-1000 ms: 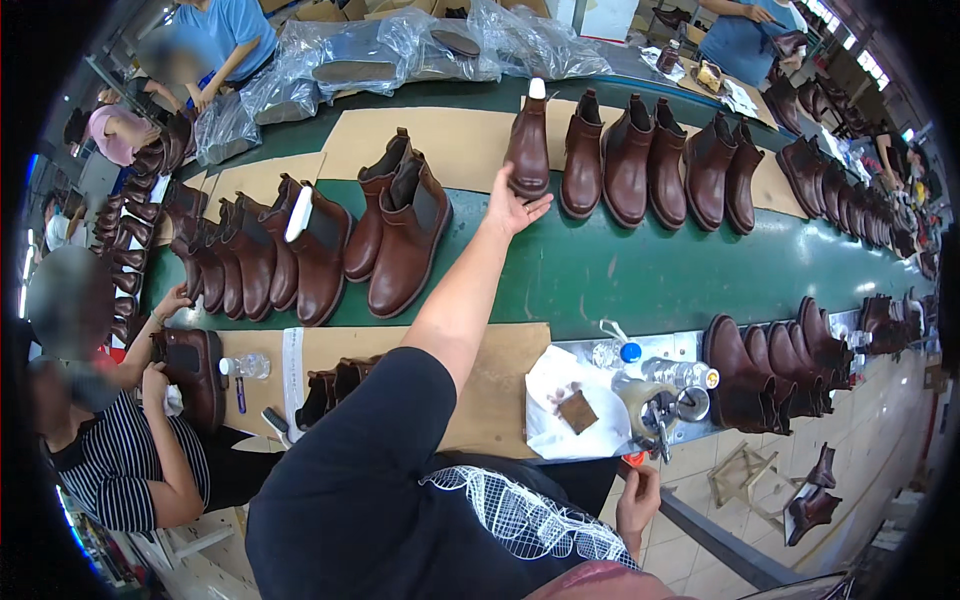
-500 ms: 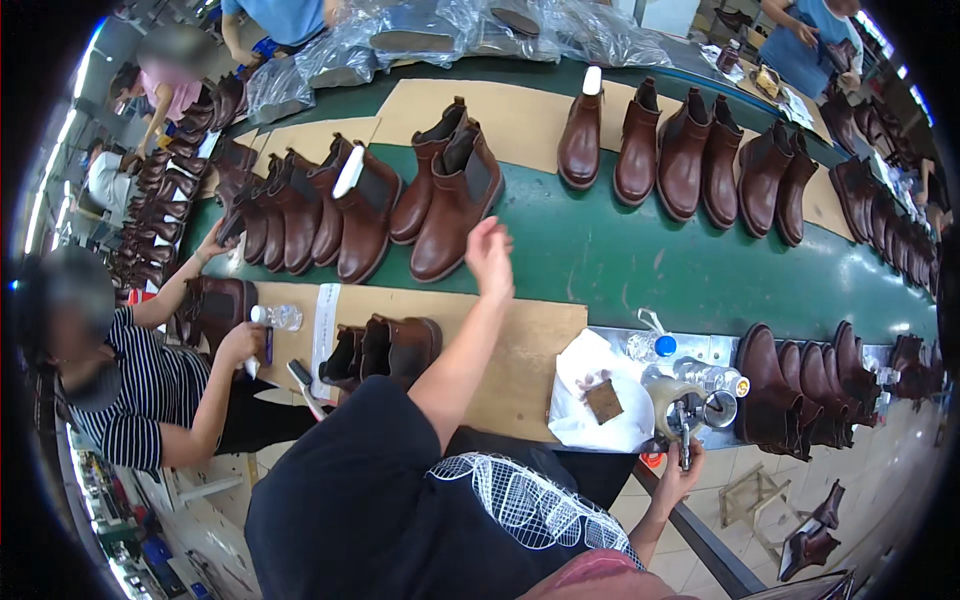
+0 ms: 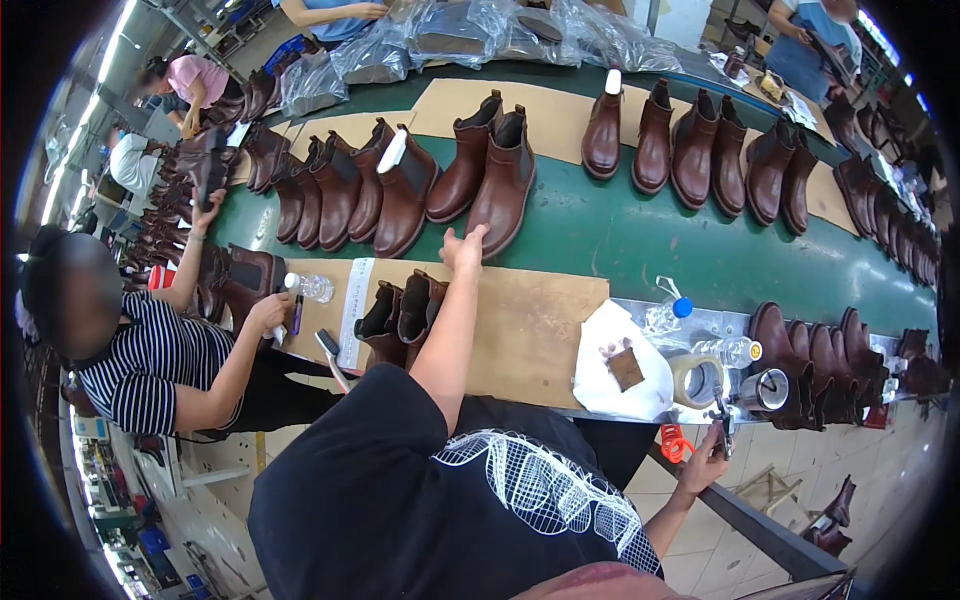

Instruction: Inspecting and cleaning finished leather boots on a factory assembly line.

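My left hand (image 3: 465,250) reaches across the table and grips the toe of a brown leather boot (image 3: 505,180). That boot stands upright at the right end of a row, beside another brown boot (image 3: 465,160). At the lower right, below the table's near edge, my right hand (image 3: 704,462) is closed round the handle of a metal spray gun (image 3: 722,412). A shiny metal cup (image 3: 766,390) sits right against the gun, and an orange coiled hose (image 3: 676,443) hangs near it.
Near the right hand lie a roll of tape (image 3: 697,381), clear plastic bottles (image 3: 730,351) and a white cloth with a brown pad (image 3: 626,369). More boots (image 3: 693,150) line the green table (image 3: 590,240). A co-worker in stripes (image 3: 150,350) holds a boot at left, near a brush (image 3: 328,345).
My left hand has moved from beside the boot onto its toe, and the boot now stands slightly apart from its neighbour. The co-worker's boot is raised. My view has shifted.
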### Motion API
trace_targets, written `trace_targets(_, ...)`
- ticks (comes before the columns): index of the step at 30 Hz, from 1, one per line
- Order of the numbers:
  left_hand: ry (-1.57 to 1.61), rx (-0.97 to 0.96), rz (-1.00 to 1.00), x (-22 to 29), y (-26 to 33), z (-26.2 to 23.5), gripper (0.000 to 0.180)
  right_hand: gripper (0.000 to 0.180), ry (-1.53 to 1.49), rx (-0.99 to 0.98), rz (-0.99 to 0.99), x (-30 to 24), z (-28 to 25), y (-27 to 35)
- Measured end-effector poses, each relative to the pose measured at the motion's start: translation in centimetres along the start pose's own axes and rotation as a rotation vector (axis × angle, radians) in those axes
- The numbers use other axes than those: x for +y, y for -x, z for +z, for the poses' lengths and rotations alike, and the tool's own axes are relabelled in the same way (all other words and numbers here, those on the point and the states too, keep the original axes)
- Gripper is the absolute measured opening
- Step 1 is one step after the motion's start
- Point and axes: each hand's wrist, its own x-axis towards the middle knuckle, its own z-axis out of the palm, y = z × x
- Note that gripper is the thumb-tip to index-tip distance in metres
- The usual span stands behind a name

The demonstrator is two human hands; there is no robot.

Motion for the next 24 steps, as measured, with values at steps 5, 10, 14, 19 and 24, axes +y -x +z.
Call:
trace_targets(5, 0.823, -0.836, -0.390, 4.0, 2.0, 1.3, 0.053, 0.012, -0.100, -0.165, 0.008, -4.4, -3.5, 0.5)
trace_targets(10, 1.085, -1.067, -0.567, 5.8, 2.5, 4.9, 0.046, 0.025, -0.006, -0.252, -0.367, -11.5, -3.4, 2.1)
trace_targets(14, 0.958, -1.029, -0.366, 6.4, 5.7, 3.3, 0.046, 0.041, -0.478, -0.168, -0.126, -12.8, -2.9, 3.7)
trace_targets(19, 1.157, -1.046, 0.021, 9.3, 14.5, -6.1, 0.068, 0.053, -0.418, -0.106, -0.193, -14.3, -2.7, 3.1)
trace_targets(24, 1.252, -1.506, -0.037, 9.3, 15.6, -7.7, 0.075, 0.043, -0.624, -0.331, -0.189, -17.8, -1.4, 2.9)
